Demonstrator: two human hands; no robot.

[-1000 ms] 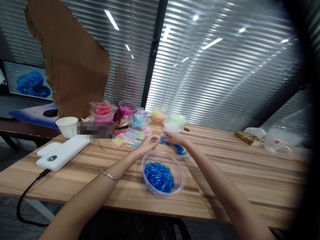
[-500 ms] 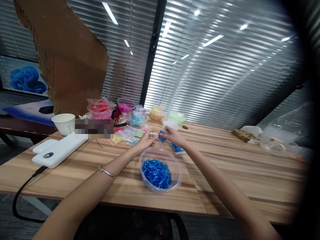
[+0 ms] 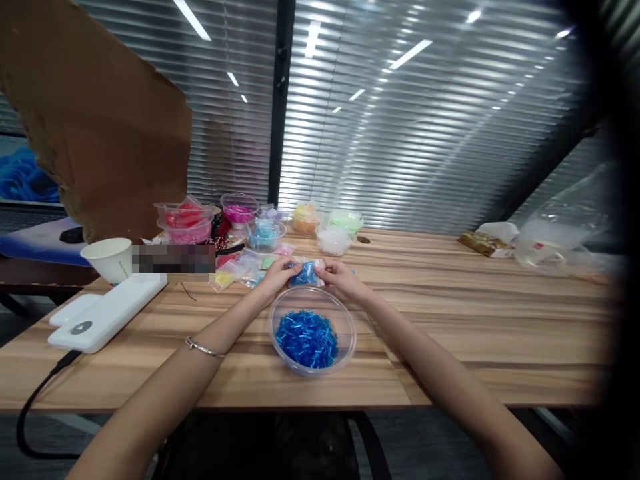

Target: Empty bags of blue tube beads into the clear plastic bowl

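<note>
Packet of blue pieces (image 3: pixel 305 274) now between both hands (image 3: pixel 276 277) — closed pinch, seemingly at opposite ends.

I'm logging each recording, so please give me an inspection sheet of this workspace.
Surface: wood-grain table, with a seam right of the bowl.
Main things: clear bowl holding blue pieces; small bag of blue pieces just behind it.
Clutter: coloured tubs at the back; paper cup and white device at left; plastic bag far right.
Hands: left hand and right hand grip opposite ends of the small bag.
Cables: black cable from the device, hanging off the table.
Surroundings: cardboard, blinds.
</note>
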